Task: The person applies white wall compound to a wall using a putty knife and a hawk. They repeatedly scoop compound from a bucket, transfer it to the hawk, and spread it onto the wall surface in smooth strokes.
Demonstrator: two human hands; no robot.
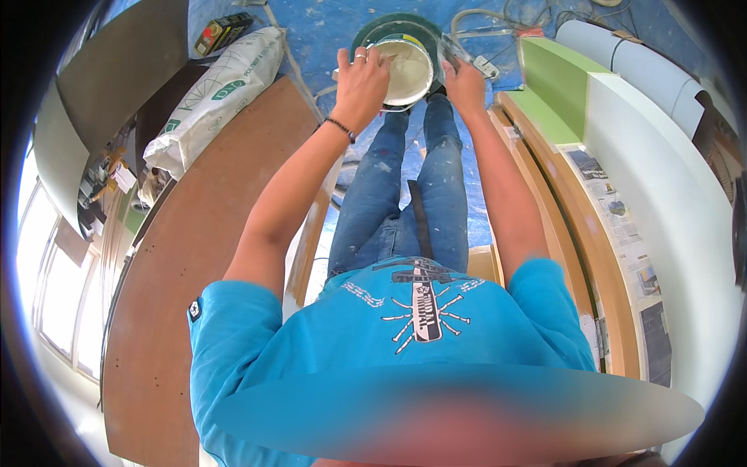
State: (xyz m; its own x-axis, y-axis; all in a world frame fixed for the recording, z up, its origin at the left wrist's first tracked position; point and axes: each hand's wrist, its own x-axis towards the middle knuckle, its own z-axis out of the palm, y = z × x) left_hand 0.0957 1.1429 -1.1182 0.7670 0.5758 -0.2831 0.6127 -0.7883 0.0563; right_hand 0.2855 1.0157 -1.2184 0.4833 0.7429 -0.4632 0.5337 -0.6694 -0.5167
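Observation:
A white bucket [410, 82] of thick cream-coloured paste stands tilted in front of my legs, against a dark green round tub [364, 37]. At its left rim is my left hand [363, 84], with bent fingers closed on the edge; the thumb side reaches over the paste. To the right of the bucket, my right hand [465, 84] is closed around a flat greyish tool [448, 53], which looks like a scraper, held upright near the tub's right edge. Its lower part is hidden by my fingers.
Brown board [226, 179] runs along my left, bearing a white printed sack [218, 101] and a dark box [223, 33]. Wooden planks [560, 210], newspaper sheets [615, 206] and a green-white panel [552, 86] line my right. Cables and a power strip [486, 67] lie on blue sheeting [303, 19].

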